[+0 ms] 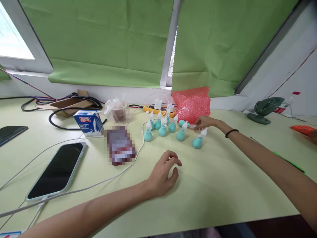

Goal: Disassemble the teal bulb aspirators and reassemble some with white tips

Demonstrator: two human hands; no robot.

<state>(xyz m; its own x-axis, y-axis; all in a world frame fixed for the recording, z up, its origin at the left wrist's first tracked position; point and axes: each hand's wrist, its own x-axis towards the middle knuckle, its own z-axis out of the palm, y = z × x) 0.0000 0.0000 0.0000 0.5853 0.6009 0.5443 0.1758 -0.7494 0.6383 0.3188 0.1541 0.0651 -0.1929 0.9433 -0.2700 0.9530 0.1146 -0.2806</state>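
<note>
Green blinds (104,39): hung behind a pale yellow-green table (235,185), on which everything at hand was laid out.
Teal squeeze bulbs with white nozzles (180,135): about eight were stood in a loose cluster near the back of the table, the rightmost one set slightly apart, its nozzle slanted to the right.
Lying squeeze bulb (182,123): placed on its side just in front of the red bubble-wrap bag (191,107), behind the standing ones; whether the bag was touched by it could not be told.
Right hand (206,122): extended to the pale end of the lying bulb, the fingers drawn narrowly together there; whether that end was gripped or only touched could not be told.
Left hand (163,173): nothing was held; the fingers were loosely curled with a gap left before the thumb, in front of the cluster and well apart from it.
Step in hand: judged to be the handling of the lying bulb by the right hand alone.
Next move: for a lift, a secure pinch would be called for, with the neighbouring bulbs left unknocked; for a release, only a gentle parting of the fingers would be needed.
</note>
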